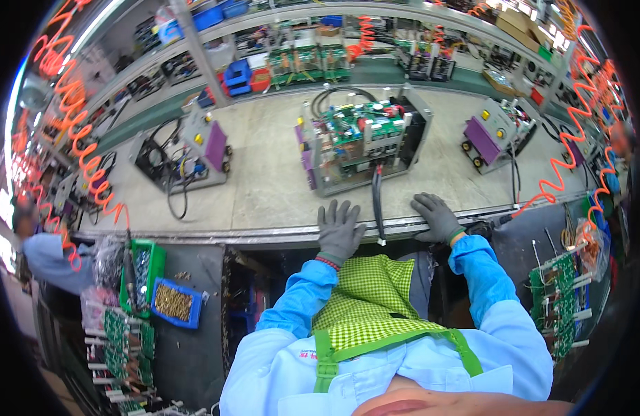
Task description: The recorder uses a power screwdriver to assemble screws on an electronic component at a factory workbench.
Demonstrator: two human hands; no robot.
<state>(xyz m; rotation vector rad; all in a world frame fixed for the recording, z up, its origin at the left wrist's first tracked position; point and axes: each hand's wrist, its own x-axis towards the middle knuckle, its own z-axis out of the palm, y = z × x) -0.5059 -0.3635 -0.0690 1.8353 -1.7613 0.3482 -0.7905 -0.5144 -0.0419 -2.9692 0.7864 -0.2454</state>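
My left hand (340, 230), in a grey glove, lies flat on the front edge of the workbench with its fingers spread. Further right, my right hand (437, 216), gloved the same way, rests on that edge with fingers stretched out and holding nothing. Between and beyond them stands an open-framed electrical unit (367, 135) with green circuit boards on top and a dark side panel. From its near side a black cable (377, 201) hangs over the bench edge, between my hands and touching neither.
Similar units with purple panels stand left (188, 149) and right (496, 132). Beside me are a blue bin of brass-coloured fasteners (195, 320), a green bin (153, 267) and circuit boards (562, 301). Orange coiled hoses (77, 118) hang at both sides. A person's sleeve (56, 262) shows far left.
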